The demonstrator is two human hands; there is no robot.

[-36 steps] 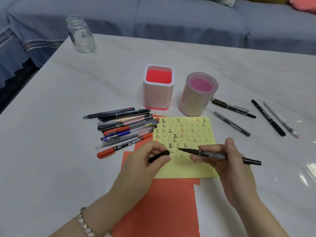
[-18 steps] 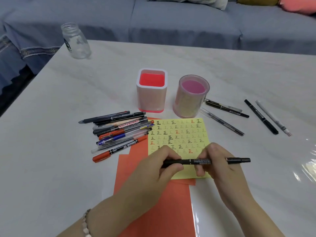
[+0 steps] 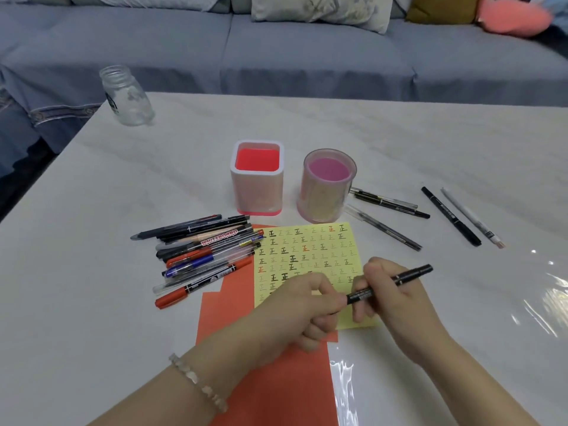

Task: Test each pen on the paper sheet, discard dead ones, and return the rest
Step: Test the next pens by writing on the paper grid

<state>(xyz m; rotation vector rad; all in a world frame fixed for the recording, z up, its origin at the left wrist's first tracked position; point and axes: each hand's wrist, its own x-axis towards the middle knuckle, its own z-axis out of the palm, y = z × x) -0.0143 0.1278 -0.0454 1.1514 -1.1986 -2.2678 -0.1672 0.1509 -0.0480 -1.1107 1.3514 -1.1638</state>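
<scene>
We hold the black marker [image 3: 399, 279] in both hands over the near edge of the yellow paper sheet [image 3: 310, 247]. The left hand [image 3: 310, 305] curls round its lower end and the right hand [image 3: 390, 299] pinches the barrel. This grip suits pulling or seating a cap, but the tip is hidden, so we cannot tell which. The pen pile [image 3: 206, 256] lies at 9 o'clock of the sheet, within reach. The loose pens [image 3: 451, 216] at 2 o'clock lie apart, probably sorted. The square holder [image 3: 258, 179] and round holder [image 3: 327, 186] stand at 12 o'clock on the worktop [image 3: 123, 210].
</scene>
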